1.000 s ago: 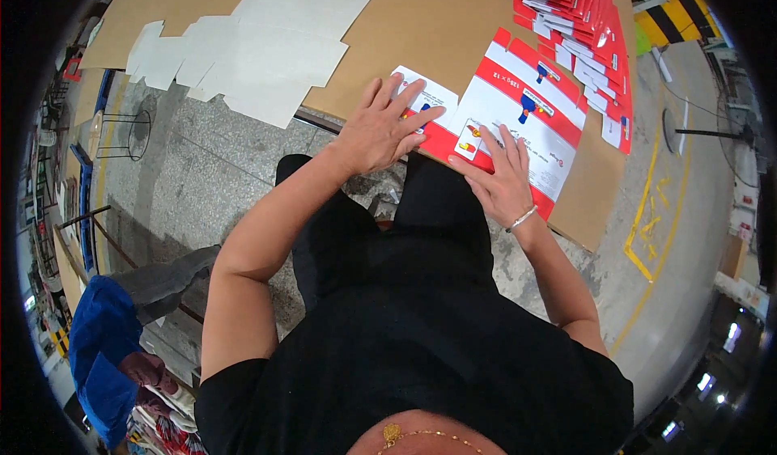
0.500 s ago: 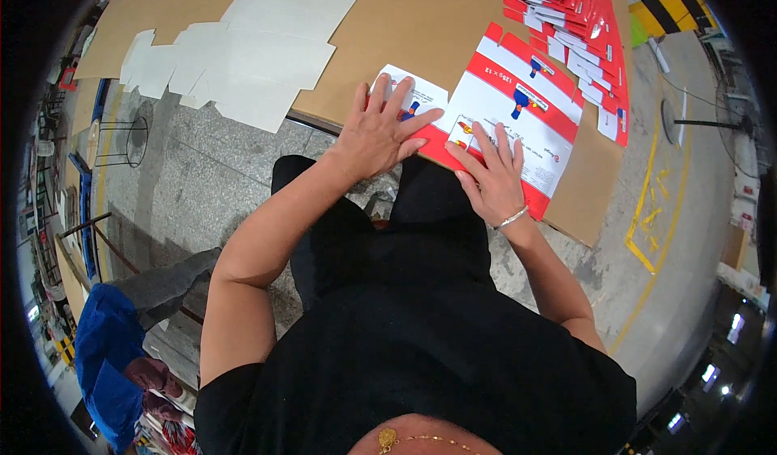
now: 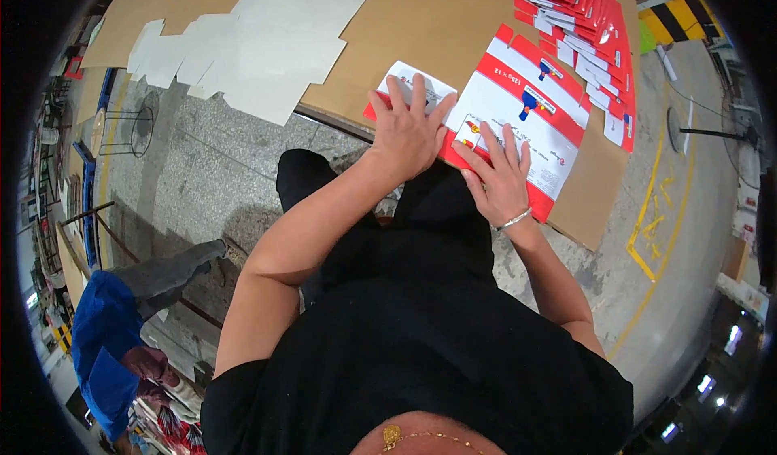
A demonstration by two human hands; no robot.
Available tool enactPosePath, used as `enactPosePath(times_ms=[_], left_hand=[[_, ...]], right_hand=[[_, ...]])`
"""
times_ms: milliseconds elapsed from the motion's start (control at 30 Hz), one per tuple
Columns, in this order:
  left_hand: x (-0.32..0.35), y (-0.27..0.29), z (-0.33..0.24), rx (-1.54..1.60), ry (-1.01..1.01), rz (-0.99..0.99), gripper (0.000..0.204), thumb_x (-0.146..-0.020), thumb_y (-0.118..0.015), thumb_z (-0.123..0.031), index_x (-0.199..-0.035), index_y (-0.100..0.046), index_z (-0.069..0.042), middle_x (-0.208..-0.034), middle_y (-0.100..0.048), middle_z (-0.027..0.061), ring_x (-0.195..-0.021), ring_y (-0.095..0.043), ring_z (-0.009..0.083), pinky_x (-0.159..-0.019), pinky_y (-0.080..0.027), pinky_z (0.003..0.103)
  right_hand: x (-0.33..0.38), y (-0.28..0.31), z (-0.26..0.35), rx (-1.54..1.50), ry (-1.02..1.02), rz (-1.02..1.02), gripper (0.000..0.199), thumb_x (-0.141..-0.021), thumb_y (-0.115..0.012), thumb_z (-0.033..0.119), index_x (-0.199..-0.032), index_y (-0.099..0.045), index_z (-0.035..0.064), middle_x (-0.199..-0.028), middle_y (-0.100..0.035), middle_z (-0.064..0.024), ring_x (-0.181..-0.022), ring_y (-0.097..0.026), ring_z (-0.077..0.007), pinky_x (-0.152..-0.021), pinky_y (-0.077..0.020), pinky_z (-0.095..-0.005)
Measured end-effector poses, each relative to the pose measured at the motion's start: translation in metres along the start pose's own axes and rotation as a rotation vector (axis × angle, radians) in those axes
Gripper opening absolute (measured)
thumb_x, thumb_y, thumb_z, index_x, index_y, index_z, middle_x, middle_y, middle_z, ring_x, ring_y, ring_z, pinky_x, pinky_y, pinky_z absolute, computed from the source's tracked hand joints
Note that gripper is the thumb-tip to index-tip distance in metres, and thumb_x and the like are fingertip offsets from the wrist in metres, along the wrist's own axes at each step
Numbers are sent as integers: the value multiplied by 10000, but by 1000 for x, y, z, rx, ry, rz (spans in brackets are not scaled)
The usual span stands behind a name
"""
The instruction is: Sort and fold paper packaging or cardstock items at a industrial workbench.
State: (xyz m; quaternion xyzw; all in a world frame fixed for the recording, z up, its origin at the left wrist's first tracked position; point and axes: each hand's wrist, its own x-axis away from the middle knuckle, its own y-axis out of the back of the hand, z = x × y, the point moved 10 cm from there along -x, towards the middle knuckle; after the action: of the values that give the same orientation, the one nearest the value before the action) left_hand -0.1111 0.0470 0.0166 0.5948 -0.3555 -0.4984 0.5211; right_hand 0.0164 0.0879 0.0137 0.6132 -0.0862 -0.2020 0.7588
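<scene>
A flat red-and-white printed carton (image 3: pixel 558 131) lies at the near edge of the table, with small blue and yellow pictures on its panels. My left hand (image 3: pixel 411 131) rests palm down on its left end, fingers spread, covering part of a white panel (image 3: pixel 402 73) with red along its edge. Whether that panel is folded over or a separate piece is hard to tell. On the carton's lower middle, my right hand (image 3: pixel 500 176) lies flat with its fingers apart. Neither hand grips anything.
A heap of similar folded cartons (image 3: pixel 595 38) overlaps at the far right. Plain off-white cardboard sheets (image 3: pixel 271 38) lie on the left of the brown tabletop (image 3: pixel 405 18). A wire-framed stool (image 3: pixel 129 127) stands on the floor. Another person in blue (image 3: pixel 105 325) is at the lower left.
My left hand has slid right along the carton toward my right hand, its fingers still spread. The right hand stays in about the same spot on the carton.
</scene>
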Motion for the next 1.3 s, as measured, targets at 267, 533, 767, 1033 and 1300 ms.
enactPosePath(times_ms=[267, 533, 767, 1033, 1300], left_hand=[[-48, -16, 14, -79, 248, 170, 571, -912, -548, -453, -1429, -458, -226, -1318, -485, 150, -1181, -449, 435, -844, -390, 674], [-48, 4, 51, 296, 277, -64, 660, -920, -533, -521, -1470, -396, -183, -1407, -433, 182, -1311, -370, 403, -1004, -295, 706], [-33, 0, 50, 415, 116, -175, 532, -911, -599, -392, -1397, -501, -201, -1419, -416, 196, -1318, -354, 430, -1060, -242, 639], [-29, 0, 28, 377, -5, -160, 446, -866, -616, -300, -1290, -588, -167, -1372, -471, 132, -1303, -375, 377, -1071, -235, 635], [-27, 6, 37, 354, 0, -189, 427, -856, -625, -247, -1274, -593, -165, -1347, -485, 127, -1279, -405, 377, -1068, -254, 615]], right_hand=[[-6, 6, 6, -17, 62, -38, 460, -891, -641, 234, -1337, -595, 334, -1527, -375, -135, -1425, -242, -453, -1112, -150, -657], [47, 29, -44, 251, 121, -84, 450, -856, -648, 138, -1281, -634, 283, -1385, -523, -99, -1289, -446, -368, -1067, -294, -605], [103, 57, -157, -585, -677, -148, 712, -842, -712, 102, -1479, -396, 80, -1307, -583, -169, -1165, -568, -286, -1056, -405, -404], [317, 135, -300, -1207, -1037, 29, 716, -849, -687, 31, -1498, -396, 112, -1270, -630, -113, -1072, -635, -171, -953, -503, -321], [174, 119, -442, -869, -906, -227, 570, -868, -716, 189, -1410, -542, 165, -1144, -685, -78, -938, -658, -131, -863, -511, -279]])
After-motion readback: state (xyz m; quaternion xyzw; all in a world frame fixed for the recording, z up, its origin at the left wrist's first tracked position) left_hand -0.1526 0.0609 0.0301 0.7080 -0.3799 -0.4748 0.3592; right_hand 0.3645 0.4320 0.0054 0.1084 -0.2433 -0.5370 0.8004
